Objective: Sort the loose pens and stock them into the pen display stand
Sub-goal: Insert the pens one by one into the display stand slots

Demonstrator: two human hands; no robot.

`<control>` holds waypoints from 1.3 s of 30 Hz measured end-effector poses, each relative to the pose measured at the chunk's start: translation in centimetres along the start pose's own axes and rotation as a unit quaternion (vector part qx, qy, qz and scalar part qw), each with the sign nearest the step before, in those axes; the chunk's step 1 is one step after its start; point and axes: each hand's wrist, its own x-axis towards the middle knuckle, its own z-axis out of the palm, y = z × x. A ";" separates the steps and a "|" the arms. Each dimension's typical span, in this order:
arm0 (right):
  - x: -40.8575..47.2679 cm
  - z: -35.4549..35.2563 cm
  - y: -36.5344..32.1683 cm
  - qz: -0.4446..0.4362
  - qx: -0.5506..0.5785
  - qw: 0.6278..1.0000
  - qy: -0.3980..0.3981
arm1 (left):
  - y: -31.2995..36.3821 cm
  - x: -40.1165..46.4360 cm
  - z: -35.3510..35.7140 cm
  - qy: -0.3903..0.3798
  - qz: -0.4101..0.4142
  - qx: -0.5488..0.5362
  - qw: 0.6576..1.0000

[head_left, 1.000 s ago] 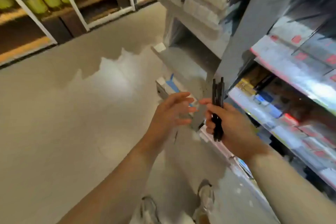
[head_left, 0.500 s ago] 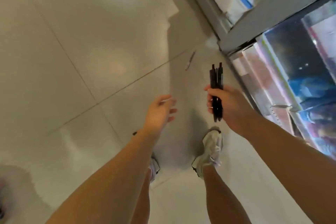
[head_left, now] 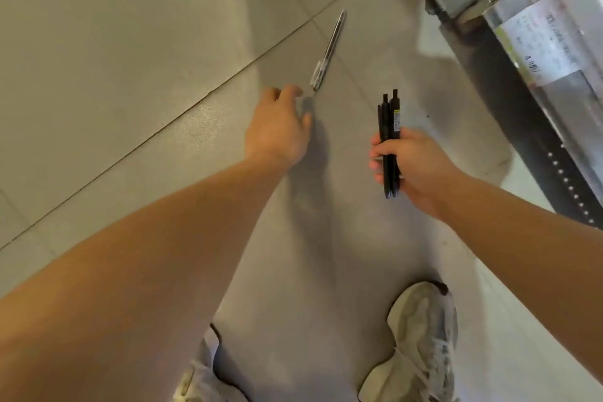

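Observation:
A clear-barrelled pen (head_left: 329, 49) lies loose on the grey tiled floor, slanting up to the right. My left hand (head_left: 277, 130) hovers just below its near tip with relaxed fingers, holding nothing and not touching it. My right hand (head_left: 409, 165) grips a bundle of black pens (head_left: 390, 143) held upright, their tops sticking out above my fingers. The pen display stand is not in view.
The foot of a store shelf unit (head_left: 509, 101) with wrapped goods runs along the right edge. My two pale sneakers (head_left: 424, 343) stand on the floor tiles (head_left: 130, 42) at the bottom of the view.
The view has dropped from the shelves to the floor and closed in on it. My left hand has reached down toward the fallen pen. The right hand still holds the black pens.

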 end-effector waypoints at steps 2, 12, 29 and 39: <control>1.7 -0.1 0.9 0.004 0.003 1.000 0.002 | 0.9 2.9 0.6 0.027 0.033 -0.005 0.999; 3.0 0.7 -0.6 0.011 -0.010 1.000 -0.012 | 3.7 4.6 0.8 -0.077 0.154 0.276 0.946; -37.2 -3.8 -14.5 0.058 0.054 0.995 -0.052 | 17.3 -31.8 -28.2 -0.196 -0.187 -0.393 0.879; -66.2 -6.5 -32.7 -0.154 0.142 0.978 -0.024 | 36.5 -41.2 -59.2 -0.119 0.011 -0.339 0.933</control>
